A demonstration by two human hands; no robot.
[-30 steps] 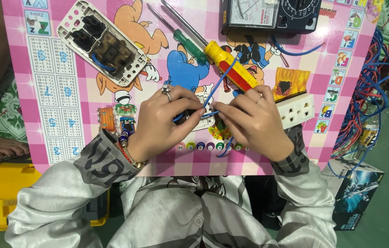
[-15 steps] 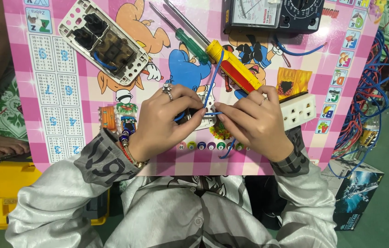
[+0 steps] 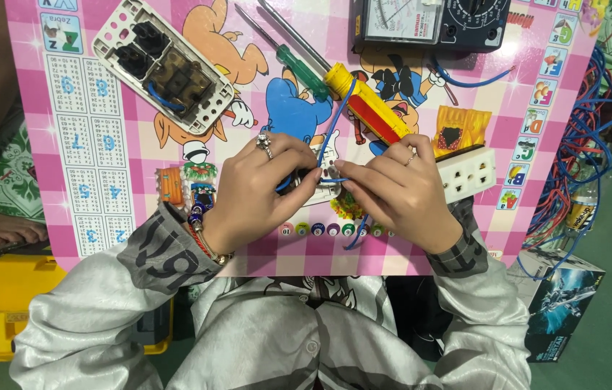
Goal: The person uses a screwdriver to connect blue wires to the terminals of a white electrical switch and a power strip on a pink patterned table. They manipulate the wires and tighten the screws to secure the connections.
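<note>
The left hand [image 3: 259, 191] and right hand [image 3: 400, 191] both pinch a thin blue wire [image 3: 335, 133]. They hold it over a small white part [image 3: 324, 184] on the pink table [image 3: 89, 180].

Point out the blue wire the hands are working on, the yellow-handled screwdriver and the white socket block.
blue wire [image 3: 335, 130]: head view, stretch above the hands.
yellow-handled screwdriver [image 3: 364, 101]: head view, yellow handle.
white socket block [image 3: 468, 175]: head view, top face.

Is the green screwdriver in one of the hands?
No, the green screwdriver lies on the pink board above the hands, while the left hand and right hand pinch a blue wire.
</note>
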